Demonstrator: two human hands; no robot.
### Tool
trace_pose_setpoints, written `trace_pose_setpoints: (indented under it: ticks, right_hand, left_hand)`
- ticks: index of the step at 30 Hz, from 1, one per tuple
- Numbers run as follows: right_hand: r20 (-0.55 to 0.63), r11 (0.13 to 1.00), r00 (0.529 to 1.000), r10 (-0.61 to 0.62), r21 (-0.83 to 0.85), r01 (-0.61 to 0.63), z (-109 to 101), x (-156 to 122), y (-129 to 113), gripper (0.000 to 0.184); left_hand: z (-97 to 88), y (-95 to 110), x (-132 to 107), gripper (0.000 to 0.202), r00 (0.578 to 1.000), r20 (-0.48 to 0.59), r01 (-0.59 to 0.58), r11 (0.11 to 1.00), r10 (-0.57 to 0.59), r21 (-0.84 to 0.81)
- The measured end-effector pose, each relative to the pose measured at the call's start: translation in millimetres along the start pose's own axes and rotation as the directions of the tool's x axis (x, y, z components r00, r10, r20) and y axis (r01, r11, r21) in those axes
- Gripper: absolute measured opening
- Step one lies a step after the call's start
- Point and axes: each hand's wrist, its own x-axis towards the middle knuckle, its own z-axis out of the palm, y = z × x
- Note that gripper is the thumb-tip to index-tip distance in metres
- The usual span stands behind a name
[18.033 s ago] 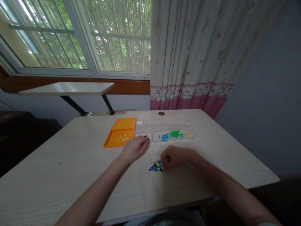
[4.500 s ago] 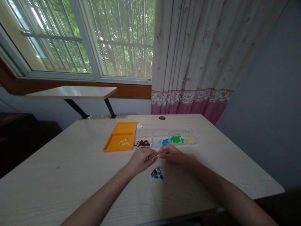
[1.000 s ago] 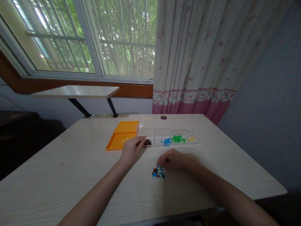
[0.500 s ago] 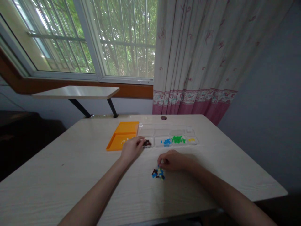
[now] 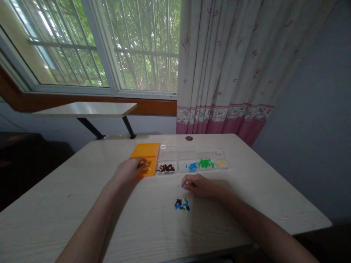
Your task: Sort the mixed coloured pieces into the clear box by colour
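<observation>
My left hand (image 5: 131, 168) is over the near half of the orange box (image 5: 150, 172), its fingers bent down at some small pale pieces (image 5: 147, 166). Whether a piece is between those fingertips, I cannot make out. My right hand (image 5: 196, 183) is raised a little above the table, thumb and fingers pinched on a small blue piece (image 5: 182, 186). Just below it on the tabletop lies a loose pile of small blue, brown and pale yellow pieces (image 5: 182, 205).
A clear compartment tray (image 5: 178, 166) holds brown pieces (image 5: 166, 168), blue pieces (image 5: 192, 167), green pieces (image 5: 205, 163) and yellow pieces (image 5: 221, 163). Behind stand a raised shelf (image 5: 85, 109) on black legs, a window and a curtain (image 5: 219, 73). The table (image 5: 246, 204) ends at right.
My left hand has moved left from the brown pieces to the orange box, uncovering the brown compartment. My right hand has lifted away from the pile with a blue piece.
</observation>
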Motion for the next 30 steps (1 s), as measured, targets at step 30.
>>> trace_pose_setpoints:
  ticks: [30]
  right_hand:
    - [-0.538, 0.999, 0.843, 0.005, -0.026, -0.023, 6, 4, 6, 0.019]
  left_hand:
    - [19.5, 112, -33, 0.017, 0.842, 0.089, -0.381, 0.703, 0.532, -0.601]
